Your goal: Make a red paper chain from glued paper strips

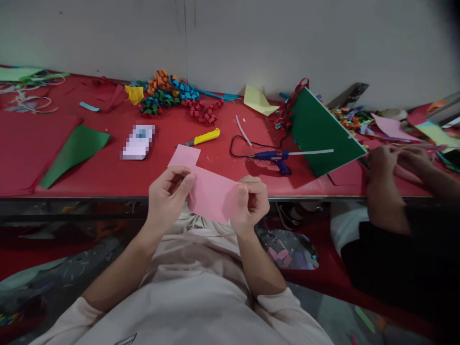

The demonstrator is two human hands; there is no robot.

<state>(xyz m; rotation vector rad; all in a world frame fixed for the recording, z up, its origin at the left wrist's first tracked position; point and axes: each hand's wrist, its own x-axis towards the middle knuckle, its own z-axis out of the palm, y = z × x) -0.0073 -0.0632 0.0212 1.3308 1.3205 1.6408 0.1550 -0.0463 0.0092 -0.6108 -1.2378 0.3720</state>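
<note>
A piece of pink paper (212,194) is stretched between my two hands, just over the table's front edge. My left hand (168,194) pinches its left side between thumb and fingers. On the opposite side, my right hand (250,201) grips the paper the same way. Beyond my left fingers lies a smaller pink paper piece (184,155); whether it joins the held paper I cannot tell. Close by on the red table (215,160) are a yellow utility knife (206,137) and a blue glue gun (272,156) with a clear glue stick in it.
A green board (323,129) leans at the right, beside a co-worker's hands (398,160). Curled paper chains (167,93) lie along the wall. Left of centre are a blurred-out phone-like object (138,142), a green sheet (77,151) and red sheets (32,153).
</note>
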